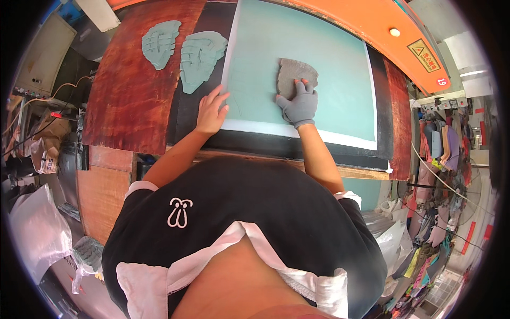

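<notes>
A pale green sheet (pixel 255 53) with a white border lies on a dark board in front of me. My right hand (pixel 300 105), in a grey glove with bare fingertips, grips the near edge of a flat grey piece with a ridged rim (pixel 297 70). That piece rests on the sheet; its exact kind I cannot make out. My left hand (pixel 211 112) is bare and open, its fingers spread by the sheet's left edge. Further left are two stacks of pale green cut pieces, one (pixel 202 58) beside the other (pixel 160 44).
An orange machine beam (pixel 366 21) with a yellow warning label crosses the far side. Reddish-brown boards (pixel 127 90) flank the dark board (pixel 183 127). Clear plastic bags (pixel 40 228) stand at lower left; several coloured pieces (pixel 443 143) hang at right.
</notes>
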`<state>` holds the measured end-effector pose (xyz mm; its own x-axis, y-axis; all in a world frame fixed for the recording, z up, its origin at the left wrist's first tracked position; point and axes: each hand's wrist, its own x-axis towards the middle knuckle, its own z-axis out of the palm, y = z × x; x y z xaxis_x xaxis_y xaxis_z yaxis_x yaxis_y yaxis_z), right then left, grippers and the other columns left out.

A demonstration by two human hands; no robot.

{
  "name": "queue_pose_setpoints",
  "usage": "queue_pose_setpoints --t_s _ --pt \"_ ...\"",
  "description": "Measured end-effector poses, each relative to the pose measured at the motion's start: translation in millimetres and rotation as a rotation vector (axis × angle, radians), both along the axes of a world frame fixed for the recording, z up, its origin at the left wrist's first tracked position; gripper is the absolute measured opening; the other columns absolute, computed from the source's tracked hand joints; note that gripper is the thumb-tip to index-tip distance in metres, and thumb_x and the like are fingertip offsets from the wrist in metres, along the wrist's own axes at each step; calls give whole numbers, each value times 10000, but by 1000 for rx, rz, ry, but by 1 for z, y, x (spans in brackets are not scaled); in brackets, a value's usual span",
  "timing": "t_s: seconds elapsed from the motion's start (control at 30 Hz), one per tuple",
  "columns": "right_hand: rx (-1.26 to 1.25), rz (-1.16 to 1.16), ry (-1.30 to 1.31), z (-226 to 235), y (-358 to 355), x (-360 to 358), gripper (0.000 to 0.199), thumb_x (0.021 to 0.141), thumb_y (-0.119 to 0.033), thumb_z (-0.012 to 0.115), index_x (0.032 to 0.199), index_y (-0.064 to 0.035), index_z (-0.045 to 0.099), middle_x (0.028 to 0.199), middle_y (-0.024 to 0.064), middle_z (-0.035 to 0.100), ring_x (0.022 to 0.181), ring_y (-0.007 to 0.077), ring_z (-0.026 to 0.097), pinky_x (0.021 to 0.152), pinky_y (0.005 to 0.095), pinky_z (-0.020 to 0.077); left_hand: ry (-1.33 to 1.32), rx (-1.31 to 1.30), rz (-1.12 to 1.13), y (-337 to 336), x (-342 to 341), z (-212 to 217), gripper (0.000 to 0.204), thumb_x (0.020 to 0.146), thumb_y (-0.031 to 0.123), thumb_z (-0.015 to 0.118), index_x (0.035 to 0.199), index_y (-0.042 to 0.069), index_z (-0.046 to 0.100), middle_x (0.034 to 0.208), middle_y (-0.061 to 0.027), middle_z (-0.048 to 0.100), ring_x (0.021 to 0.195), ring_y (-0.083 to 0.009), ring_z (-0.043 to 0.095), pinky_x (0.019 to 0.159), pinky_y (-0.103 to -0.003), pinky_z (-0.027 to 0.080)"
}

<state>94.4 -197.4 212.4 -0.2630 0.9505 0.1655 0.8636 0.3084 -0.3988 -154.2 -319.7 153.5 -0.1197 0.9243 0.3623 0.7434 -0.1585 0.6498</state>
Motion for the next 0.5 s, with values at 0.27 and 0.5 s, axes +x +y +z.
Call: queue_pose_setpoints --t_s 0.27,0.5 --pt "-91 -125 -154 14 17 -17 864 592 -534 707 1270 -48 478 1370 212 370 1056 403 483 895 411 437 254 59 -46 11 11 21 367 820 187 586 1175 95 557 1352 -91 428 1239 -274 395 1018 -495 260" --pt "-27 -112 -47 10 24 -21 818 557 -506 733 1203 -46 533 1311 175 432 1029 383 497 863 409 452 439 -46 -385 17 53 32 394 842 290 559 1185 97 554 1339 -55 456 1272 -260 369 1035 -528 245"
